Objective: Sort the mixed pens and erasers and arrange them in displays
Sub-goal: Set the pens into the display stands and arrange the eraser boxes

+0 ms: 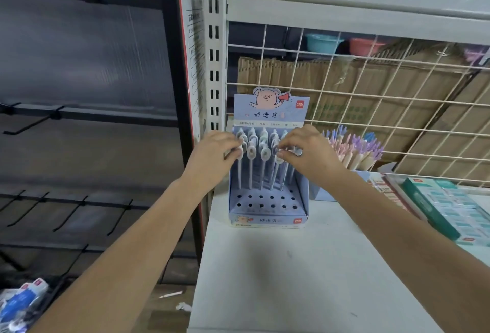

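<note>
A light blue pen display box (267, 216) with a pig picture on its back card stands at the left end of the white shelf (305, 266). Several pens with round toppers (261, 152) stand upright in its back rows; the front holes are bare. My left hand (214, 154) pinches the topper of a pen at the left side of the box. My right hand (305, 152) pinches the topper of a pen at the right side.
Right of the box stand pastel pens (355, 150) in another display, and a green box of erasers (448, 205) lies at the far right. A wire grid (371, 99) backs the shelf, with cardboard behind. Black hooks hang on the left; packets (21, 303) lie on the floor.
</note>
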